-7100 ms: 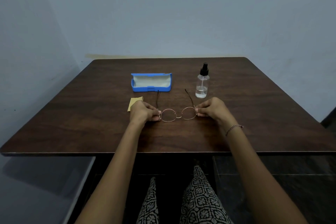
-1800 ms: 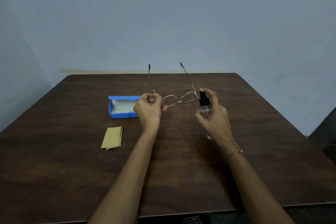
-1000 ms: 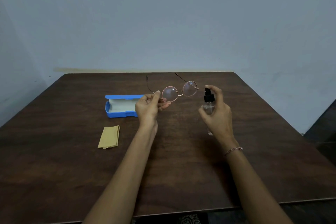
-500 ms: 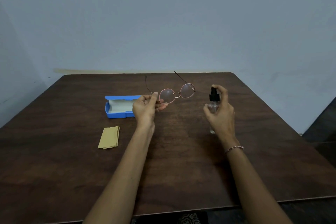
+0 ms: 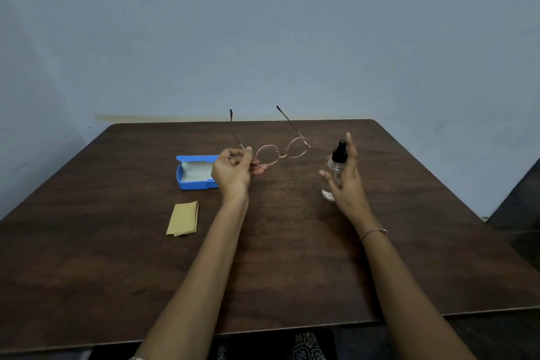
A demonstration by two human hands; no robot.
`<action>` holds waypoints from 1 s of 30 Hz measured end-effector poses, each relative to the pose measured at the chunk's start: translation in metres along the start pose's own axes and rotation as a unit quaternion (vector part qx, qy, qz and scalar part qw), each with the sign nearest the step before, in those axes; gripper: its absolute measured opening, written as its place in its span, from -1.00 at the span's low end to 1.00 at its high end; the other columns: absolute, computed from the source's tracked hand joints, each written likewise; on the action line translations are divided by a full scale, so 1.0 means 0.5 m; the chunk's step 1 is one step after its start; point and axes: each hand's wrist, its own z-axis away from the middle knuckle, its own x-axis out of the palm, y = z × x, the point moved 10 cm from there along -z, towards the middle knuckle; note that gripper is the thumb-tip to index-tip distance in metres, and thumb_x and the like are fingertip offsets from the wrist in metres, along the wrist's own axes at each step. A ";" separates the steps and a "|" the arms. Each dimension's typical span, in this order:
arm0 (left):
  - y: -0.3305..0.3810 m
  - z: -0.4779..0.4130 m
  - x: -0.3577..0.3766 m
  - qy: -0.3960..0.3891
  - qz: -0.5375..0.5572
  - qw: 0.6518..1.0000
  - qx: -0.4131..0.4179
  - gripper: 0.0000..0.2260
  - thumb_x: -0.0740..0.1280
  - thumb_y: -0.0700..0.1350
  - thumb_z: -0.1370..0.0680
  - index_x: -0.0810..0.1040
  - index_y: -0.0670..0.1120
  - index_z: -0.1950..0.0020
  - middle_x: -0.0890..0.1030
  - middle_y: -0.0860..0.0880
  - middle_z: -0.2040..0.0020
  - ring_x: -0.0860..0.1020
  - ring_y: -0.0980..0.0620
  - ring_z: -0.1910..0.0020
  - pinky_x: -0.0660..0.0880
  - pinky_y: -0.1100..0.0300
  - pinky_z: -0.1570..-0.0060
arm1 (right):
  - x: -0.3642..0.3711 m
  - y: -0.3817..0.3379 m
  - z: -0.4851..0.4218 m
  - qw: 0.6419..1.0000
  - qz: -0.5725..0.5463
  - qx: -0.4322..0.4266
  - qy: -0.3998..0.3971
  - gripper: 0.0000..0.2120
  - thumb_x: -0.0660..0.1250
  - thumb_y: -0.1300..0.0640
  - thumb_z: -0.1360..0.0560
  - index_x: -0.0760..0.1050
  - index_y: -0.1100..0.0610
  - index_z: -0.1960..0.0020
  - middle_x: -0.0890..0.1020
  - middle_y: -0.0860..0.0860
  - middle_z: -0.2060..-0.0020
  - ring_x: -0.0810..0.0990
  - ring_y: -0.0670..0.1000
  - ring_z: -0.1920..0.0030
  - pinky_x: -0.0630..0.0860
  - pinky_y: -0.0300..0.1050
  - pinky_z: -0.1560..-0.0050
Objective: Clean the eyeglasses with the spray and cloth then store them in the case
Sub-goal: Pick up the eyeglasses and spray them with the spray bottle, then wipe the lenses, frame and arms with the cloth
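Left grip point(image 5: 232, 172) pinches the eyeglasses point(image 5: 282, 150) at the left lens rim by the hinge, thumb and curled fingers clamped on the thin metal frame. It holds them in the air above the surface point(image 5: 117, 272). The round lenses sit side by side, the right one slightly higher. Both temples are unfolded and slant up and away toward the far wall point(image 5: 263, 38).

Right grip point(image 5: 344, 175) is closed loosely on the clear spray bottle point(image 5: 334, 172), with the thumb at the bottle's left side and the fingers behind it. The forefinger stands straight up behind the black pump head. The bottle is nearly upright and well apart from the glasses, to their right. Whether its base touches the surface cannot be told. A thin bracelet point(image 5: 374, 232) circles that wrist.

Left of the left grip, the blue eyeglass case point(image 5: 195, 174) lies open on the surface with its pale lining showing and its right end hidden behind the hand. Nearer than the case, the folded yellow cleaning cloth point(image 5: 182, 218) lies flat, apart from the case.
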 end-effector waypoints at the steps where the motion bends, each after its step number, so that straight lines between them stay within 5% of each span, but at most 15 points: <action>1: 0.007 -0.001 -0.003 0.001 -0.001 1.000 0.005 -0.92 0.35 -0.24 -0.52 0.49 -0.23 0.10 0.60 -0.15 0.33 0.60 0.11 0.52 0.55 0.29 0.49 | -0.001 0.003 0.000 1.000 -0.003 0.004 0.002 -0.20 0.32 0.09 -0.52 -0.17 -0.29 -0.47 0.25 0.06 -0.45 0.34 0.07 -0.40 0.34 0.17 -0.36; 4: 0.028 -0.007 -0.022 0.012 -0.013 1.000 0.021 -0.92 0.36 -0.23 -0.52 0.50 -0.21 0.13 0.62 -0.14 0.33 0.61 0.07 0.48 0.58 0.25 0.44 | 0.000 0.006 -0.001 1.000 -0.011 0.009 0.002 -0.14 0.38 0.08 -0.48 -0.18 -0.27 -0.47 0.18 -0.09 -0.46 0.26 0.01 -0.44 0.30 0.14 -0.40; 7: 0.056 -0.019 -0.053 0.024 -0.033 0.998 0.042 -0.93 0.35 -0.22 -0.52 0.50 -0.19 0.14 0.61 -0.14 0.34 0.61 0.06 0.48 0.59 0.22 0.42 | -0.029 -0.025 0.001 0.998 -0.005 -0.012 0.066 -0.19 0.33 -0.04 -0.48 -0.15 -0.13 -0.50 0.23 -0.09 -0.38 0.17 -0.03 -0.39 0.34 -0.22 -0.29; 12: 0.119 -0.033 -0.125 0.048 -0.031 0.993 0.101 -0.86 0.33 -0.27 -0.53 0.45 -0.21 0.22 0.54 -0.18 0.42 0.57 0.02 0.57 0.56 0.22 0.50 | -0.033 -0.164 0.016 0.973 0.086 -0.122 0.176 -0.50 0.13 -0.12 -0.57 0.27 0.16 -0.39 0.39 0.14 -0.24 0.34 0.13 -0.23 0.19 -0.38 -0.28; 18: 0.168 -0.056 -0.236 0.109 -0.030 0.984 0.134 -0.81 0.34 -0.27 -0.52 0.44 -0.17 0.28 0.54 -0.10 0.49 0.55 0.06 0.59 0.52 0.25 0.55 | 0.226 -0.283 0.043 0.984 0.056 -0.165 -0.028 -0.77 0.23 0.06 -0.57 0.55 0.18 -0.09 0.52 0.05 0.08 0.49 0.03 0.03 0.48 0.00 -0.03; 22: 0.185 -0.062 -0.288 0.135 -0.038 0.978 0.156 -0.80 0.34 -0.28 -0.52 0.44 -0.15 0.29 0.53 -0.11 0.46 0.55 0.09 0.60 0.50 0.27 0.57 | 0.395 -0.285 0.067 0.972 0.098 -0.096 -0.191 -0.80 0.34 0.11 -0.52 0.62 0.20 -0.06 0.61 0.10 0.08 0.59 0.07 0.04 0.51 -0.09 -0.02; 30: 0.187 -0.071 -0.330 0.148 -0.048 0.973 0.170 -0.84 0.36 -0.26 -0.51 0.46 -0.16 0.25 0.55 -0.16 0.41 0.57 0.08 0.56 0.52 0.24 0.54 | 0.528 -0.280 0.083 0.908 0.240 -0.093 -0.331 -0.71 0.33 0.14 -0.52 0.55 0.29 -0.16 0.51 0.13 -0.10 0.52 0.09 -0.10 0.50 -0.09 -0.08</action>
